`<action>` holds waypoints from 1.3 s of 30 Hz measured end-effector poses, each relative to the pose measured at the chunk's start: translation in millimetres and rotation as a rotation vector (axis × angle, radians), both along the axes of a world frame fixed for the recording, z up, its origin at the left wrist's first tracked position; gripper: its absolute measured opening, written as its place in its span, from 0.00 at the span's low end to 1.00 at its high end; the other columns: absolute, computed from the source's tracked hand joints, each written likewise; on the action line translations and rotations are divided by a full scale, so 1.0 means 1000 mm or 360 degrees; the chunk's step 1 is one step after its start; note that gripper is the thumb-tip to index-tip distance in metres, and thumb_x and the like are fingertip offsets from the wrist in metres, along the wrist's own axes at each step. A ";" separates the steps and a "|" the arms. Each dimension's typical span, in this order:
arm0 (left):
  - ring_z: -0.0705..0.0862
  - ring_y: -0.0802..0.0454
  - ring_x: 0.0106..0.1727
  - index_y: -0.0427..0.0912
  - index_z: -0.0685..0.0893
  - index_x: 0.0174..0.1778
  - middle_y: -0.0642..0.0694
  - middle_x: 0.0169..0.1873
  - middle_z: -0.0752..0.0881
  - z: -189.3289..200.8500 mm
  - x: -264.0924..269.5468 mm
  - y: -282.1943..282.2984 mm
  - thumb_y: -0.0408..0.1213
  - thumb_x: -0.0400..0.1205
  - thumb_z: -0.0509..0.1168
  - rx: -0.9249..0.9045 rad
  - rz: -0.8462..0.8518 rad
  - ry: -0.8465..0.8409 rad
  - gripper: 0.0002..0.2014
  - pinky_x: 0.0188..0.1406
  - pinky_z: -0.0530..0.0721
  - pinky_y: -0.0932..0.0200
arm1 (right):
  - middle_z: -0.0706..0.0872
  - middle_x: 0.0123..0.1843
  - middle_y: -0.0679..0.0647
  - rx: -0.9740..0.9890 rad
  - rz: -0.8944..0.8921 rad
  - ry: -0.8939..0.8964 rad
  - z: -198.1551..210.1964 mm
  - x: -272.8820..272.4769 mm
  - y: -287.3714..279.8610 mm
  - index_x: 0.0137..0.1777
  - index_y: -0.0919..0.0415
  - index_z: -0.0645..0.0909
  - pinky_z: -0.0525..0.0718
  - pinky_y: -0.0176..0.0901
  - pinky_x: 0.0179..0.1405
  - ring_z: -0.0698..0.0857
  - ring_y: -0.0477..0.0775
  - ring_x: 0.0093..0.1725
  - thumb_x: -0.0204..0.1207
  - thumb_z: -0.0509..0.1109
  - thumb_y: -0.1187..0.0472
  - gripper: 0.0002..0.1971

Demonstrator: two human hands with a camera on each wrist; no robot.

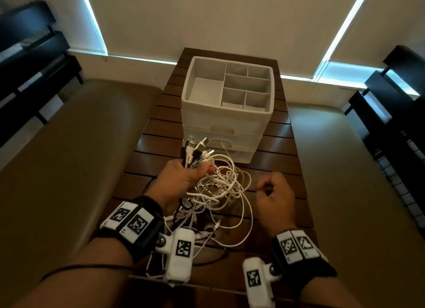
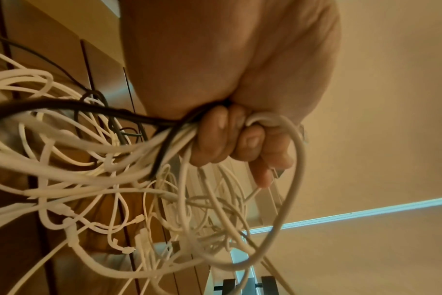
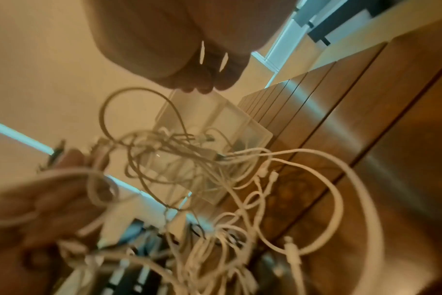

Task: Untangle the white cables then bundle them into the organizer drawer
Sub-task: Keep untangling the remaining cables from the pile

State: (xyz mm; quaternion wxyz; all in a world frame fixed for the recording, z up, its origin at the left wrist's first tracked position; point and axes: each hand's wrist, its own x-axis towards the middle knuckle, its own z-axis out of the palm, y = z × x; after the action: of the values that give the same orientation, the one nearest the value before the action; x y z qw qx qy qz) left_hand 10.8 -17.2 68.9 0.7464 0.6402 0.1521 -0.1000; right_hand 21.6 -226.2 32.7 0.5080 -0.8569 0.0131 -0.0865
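Nearest me, my left hand has its grip fisted around the plug ends of the white cables, whose loops still sprawl tangled on the wooden surface. My right hand, at 3 o'clock, is curled, holding nothing. At 12 o'clock the organizer drawer stands closed, nothing bundled in it yet.

Slatted wooden table, tan cushioned benches either side, dark shelving

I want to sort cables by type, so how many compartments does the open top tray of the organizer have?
6 in the organizer's top tray: one large compartment at left, two small at the back right, one wide in the middle right, two small at the front right. None look hidden.
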 end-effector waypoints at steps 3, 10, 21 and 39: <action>0.90 0.38 0.50 0.35 0.91 0.44 0.33 0.52 0.90 0.000 0.001 0.000 0.39 0.80 0.68 -0.0124 -0.0014 0.0032 0.10 0.53 0.86 0.41 | 0.81 0.50 0.44 -0.0027 0.0293 0.0308 -0.012 -0.014 0.008 0.48 0.43 0.76 0.81 0.36 0.43 0.82 0.43 0.48 0.62 0.83 0.67 0.24; 0.70 0.61 0.16 0.31 0.88 0.49 0.48 0.21 0.77 -0.003 0.000 -0.001 0.40 0.80 0.66 -0.0254 -0.0041 0.0121 0.13 0.13 0.70 0.69 | 0.77 0.57 0.42 -0.0136 0.0321 -0.0014 -0.012 0.009 0.029 0.42 0.36 0.80 0.79 0.60 0.62 0.75 0.50 0.61 0.68 0.77 0.62 0.16; 0.92 0.44 0.45 0.34 0.90 0.43 0.40 0.41 0.93 -0.012 0.001 -0.004 0.35 0.60 0.85 0.0359 -0.0003 -0.0077 0.19 0.45 0.90 0.53 | 0.79 0.45 0.43 -0.0564 0.0680 -0.0070 0.012 0.030 0.030 0.48 0.52 0.85 0.78 0.60 0.58 0.81 0.53 0.53 0.74 0.71 0.63 0.06; 0.84 0.55 0.24 0.30 0.88 0.47 0.43 0.29 0.87 -0.018 -0.002 -0.009 0.32 0.77 0.72 0.0156 0.0049 0.0267 0.08 0.25 0.81 0.64 | 0.80 0.43 0.47 -0.0341 0.0399 -0.0400 0.023 0.022 0.026 0.40 0.53 0.76 0.79 0.37 0.41 0.79 0.48 0.42 0.65 0.80 0.60 0.13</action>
State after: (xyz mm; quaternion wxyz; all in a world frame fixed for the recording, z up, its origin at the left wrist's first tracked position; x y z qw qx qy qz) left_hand 8.5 -25.8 51.1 0.7003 0.6629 0.2285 -0.1341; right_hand 43.5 -199.9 55.5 0.4184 -0.8834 -0.1664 -0.1297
